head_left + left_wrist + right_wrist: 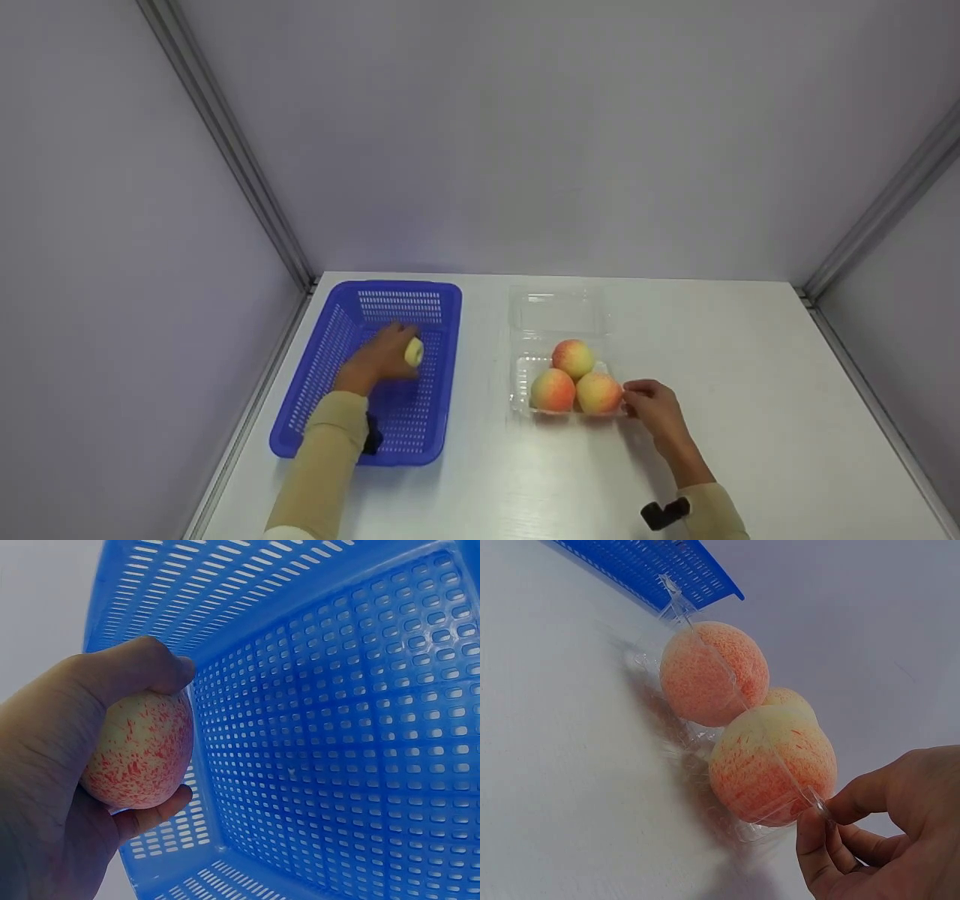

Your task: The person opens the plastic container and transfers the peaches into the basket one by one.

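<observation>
L hand's fingers gripped peach over basket, L of clear box, whose near-R corner R hand's fingers pinched.

A flat, white, smooth-surfaced tabletop is bounded at its rear by a plain, pale grey-lilac back panel. The tabletop is flanked on its left by a similar flat side panel and on its right by a pale grey flat panel. Behind the tabletop's rear corners, a grey metal left upright and a matching right upright are seen.
</observation>
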`<state>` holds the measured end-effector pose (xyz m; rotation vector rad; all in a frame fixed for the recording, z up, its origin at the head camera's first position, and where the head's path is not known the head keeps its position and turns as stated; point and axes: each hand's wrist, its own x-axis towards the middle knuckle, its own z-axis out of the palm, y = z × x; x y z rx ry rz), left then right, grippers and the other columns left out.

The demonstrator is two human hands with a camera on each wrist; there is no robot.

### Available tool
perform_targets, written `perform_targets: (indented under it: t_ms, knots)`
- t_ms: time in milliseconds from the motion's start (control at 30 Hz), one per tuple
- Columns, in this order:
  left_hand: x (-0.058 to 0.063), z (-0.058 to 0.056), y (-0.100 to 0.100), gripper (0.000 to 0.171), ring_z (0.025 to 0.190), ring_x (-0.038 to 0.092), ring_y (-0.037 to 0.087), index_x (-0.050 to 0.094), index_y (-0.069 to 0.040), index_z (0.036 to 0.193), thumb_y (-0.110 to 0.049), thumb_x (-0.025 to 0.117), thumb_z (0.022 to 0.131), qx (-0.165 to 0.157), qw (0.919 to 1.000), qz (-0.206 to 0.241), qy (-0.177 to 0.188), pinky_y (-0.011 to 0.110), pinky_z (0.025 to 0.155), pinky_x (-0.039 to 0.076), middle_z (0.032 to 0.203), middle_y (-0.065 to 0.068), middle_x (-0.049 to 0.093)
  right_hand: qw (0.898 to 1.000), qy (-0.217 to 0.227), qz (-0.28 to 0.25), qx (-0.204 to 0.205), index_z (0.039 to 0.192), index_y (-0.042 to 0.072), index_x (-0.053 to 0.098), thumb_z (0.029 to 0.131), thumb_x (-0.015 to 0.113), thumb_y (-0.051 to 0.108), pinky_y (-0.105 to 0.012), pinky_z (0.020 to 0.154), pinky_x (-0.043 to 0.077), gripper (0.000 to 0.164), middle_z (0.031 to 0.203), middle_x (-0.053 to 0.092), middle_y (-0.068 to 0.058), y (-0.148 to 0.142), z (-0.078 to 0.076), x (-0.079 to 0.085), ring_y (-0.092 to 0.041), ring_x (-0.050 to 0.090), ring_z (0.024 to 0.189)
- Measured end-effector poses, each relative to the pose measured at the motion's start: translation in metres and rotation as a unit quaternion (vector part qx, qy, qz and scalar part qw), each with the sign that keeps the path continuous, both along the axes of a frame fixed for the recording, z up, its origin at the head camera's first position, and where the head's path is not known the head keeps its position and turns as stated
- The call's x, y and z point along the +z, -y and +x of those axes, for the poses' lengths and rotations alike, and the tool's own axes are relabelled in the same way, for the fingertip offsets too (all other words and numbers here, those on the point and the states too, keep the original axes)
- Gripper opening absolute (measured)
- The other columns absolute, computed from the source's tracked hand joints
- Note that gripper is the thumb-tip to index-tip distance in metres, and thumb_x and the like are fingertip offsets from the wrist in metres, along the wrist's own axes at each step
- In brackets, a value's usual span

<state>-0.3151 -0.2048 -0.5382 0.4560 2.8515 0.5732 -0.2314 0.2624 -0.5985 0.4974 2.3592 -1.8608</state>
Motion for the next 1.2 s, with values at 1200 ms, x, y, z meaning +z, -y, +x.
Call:
perform_targets:
  t_ms: [1200]
  knots:
    - [-0.016,-0.001,-0.004,0.082,0.127,0.059,0.042,0.053,-0.003,0.152,-0.017,0.091,0.08,0.025,0.9991,0.006,0.034,0.062,0.112,0.049,0.141,0.025,0.056,1.0,-0.007,0.0,-0.005,0.124,-0.015,0.06,0.1,0.064,0.005,-0.026,0.071,0.059,0.032,0.098,0.07,-0.012,-0.001,0.002,0.001,-0.011,0.065,0.076]
